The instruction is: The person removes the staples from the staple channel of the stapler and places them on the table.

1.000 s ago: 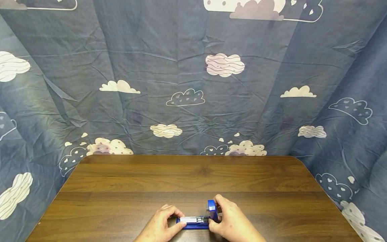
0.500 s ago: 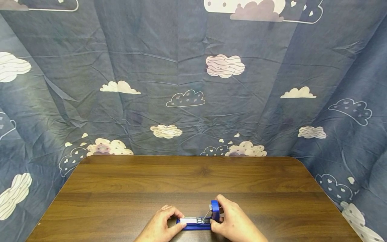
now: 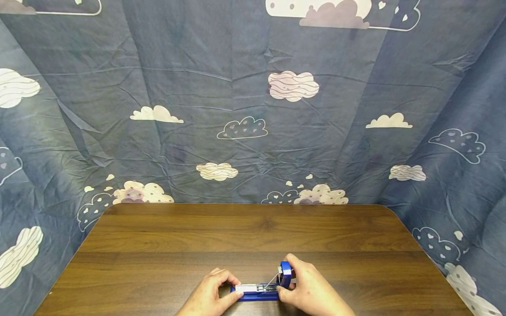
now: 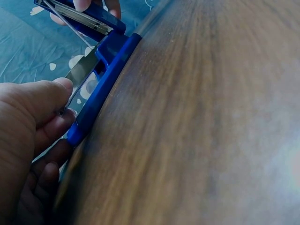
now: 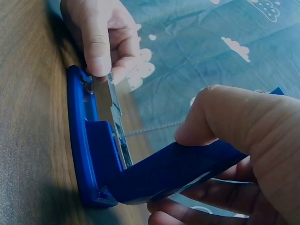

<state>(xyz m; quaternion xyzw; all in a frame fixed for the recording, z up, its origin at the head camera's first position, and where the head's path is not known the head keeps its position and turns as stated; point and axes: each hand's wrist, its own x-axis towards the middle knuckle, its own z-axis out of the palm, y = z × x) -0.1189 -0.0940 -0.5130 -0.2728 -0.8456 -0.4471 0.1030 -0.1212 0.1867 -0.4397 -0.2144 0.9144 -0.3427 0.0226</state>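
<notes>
A blue stapler (image 3: pixel 258 297) lies lengthwise on the table near its front, its top arm (image 5: pixel 173 171) swung up and back at the right end. My left hand (image 3: pixel 213 292) pinches the front end of the silver staple magazine (image 4: pixel 83 65) between thumb and fingers, over the blue base (image 4: pixel 105 89). The raised arm is gripped by my right hand (image 3: pixel 308 285), thumb on one side and fingers on the other. A thin spring (image 5: pixel 154 127) stretches from the magazine up to that arm. The underside of the arm shows metal in the left wrist view.
The brown wooden table (image 3: pixel 253 228) reaches back to a dark blue cloth (image 3: pixel 205 96) printed with clouds, which hangs behind and along both sides.
The right hand has moved slightly to the right, tilting the stapler's top arm further back and showing more of the spring. The left hand stays in place on the magazine.
</notes>
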